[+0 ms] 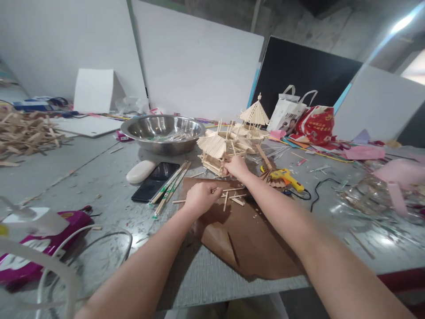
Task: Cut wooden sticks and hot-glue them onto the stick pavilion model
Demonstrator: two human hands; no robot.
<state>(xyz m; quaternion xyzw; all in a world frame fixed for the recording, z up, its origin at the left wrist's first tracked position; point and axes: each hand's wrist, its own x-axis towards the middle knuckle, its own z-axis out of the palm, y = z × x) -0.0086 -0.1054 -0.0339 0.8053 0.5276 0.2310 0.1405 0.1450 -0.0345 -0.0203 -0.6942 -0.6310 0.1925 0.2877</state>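
Scanning rightward from afar, I see the left hand curled over brown paper; what it grips, if anything, I cannot tell. Just beyond, a stick model stands on the desk, pinched at 1 corner by the right hand, left of a yellow glue gun.

Pale, roofed stick model, upright, apparently wooden.

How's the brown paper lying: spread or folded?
Mostly spread: the brown paper lies open on the table, but a lighter flap folds over at its near-left edge.
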